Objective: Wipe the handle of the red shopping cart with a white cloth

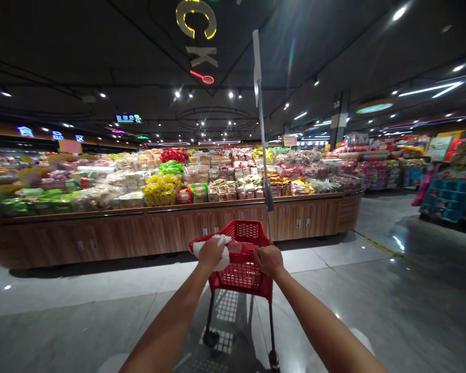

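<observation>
A red plastic shopping cart (pixel 238 274) stands directly before me, its basket pierced with small holes. My left hand (pixel 210 253) is closed around a crumpled white cloth (pixel 222 259), pressed against the left part of the cart's handle. With curled fingers, my right hand (pixel 270 260) grips the handle's right end. A long grey pole (pixel 262 124), pale at the top and dark near its lower end, rises above the right side of the cart. Whether it rests in the cart or touches my right hand, I cannot tell.
Ahead runs a wood-panelled display counter (pixel 174 225), heaped with packaged snacks (pixel 221 189). At right stand a blue display rack (pixel 450 194) and stacked goods (pixel 376 160). A square pillar (pixel 338 122) rises behind them. Grey shiny floor (pixel 407 295) surrounds the cart.
</observation>
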`<move>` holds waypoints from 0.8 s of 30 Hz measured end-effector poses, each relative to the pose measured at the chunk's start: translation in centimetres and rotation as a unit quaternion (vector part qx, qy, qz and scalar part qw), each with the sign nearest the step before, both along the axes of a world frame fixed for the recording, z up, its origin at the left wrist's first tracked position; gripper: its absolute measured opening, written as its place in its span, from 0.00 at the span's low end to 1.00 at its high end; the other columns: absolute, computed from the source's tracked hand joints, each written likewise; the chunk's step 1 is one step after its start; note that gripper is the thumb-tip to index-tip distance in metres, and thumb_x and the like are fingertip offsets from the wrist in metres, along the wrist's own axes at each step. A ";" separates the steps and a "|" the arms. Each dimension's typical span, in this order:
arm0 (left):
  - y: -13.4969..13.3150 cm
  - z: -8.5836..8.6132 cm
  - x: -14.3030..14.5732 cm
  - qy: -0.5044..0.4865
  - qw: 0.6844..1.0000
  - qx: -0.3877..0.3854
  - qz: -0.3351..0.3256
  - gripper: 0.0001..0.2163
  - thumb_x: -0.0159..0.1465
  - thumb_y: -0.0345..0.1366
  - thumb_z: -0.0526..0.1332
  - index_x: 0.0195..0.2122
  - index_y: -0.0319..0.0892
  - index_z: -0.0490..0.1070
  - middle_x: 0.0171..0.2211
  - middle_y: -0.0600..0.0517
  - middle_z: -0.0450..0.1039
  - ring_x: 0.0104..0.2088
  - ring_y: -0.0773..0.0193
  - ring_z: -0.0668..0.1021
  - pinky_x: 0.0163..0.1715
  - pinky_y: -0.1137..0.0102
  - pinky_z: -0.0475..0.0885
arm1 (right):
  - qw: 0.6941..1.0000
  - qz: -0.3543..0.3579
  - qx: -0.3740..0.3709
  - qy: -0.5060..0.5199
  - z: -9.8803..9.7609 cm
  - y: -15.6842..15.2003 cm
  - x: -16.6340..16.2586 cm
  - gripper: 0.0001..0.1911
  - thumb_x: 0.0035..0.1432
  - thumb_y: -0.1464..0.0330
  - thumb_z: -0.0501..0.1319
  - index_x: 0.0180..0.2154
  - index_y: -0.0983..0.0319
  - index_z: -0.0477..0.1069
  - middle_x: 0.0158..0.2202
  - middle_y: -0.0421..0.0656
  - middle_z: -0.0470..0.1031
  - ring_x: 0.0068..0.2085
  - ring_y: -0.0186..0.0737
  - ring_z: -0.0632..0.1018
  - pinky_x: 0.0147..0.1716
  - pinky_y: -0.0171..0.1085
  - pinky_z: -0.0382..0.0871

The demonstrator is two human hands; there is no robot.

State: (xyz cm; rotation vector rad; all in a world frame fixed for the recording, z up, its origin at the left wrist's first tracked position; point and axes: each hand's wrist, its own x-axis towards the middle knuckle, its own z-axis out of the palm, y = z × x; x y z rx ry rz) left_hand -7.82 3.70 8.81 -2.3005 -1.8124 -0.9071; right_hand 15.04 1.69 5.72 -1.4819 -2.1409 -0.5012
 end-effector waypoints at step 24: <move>-5.6 -3.3 1.9 -0.004 0.992 0.036 -0.118 0.21 0.59 0.29 0.54 0.53 0.43 0.70 0.49 0.45 0.75 0.50 0.55 0.75 0.51 0.61 0.70 | 0.972 0.132 -0.068 0.185 2.2 -0.1 -3.8 0.16 0.63 0.69 0.50 0.49 0.59 0.70 0.47 0.45 0.75 0.48 0.41 0.73 0.55 0.41 0.56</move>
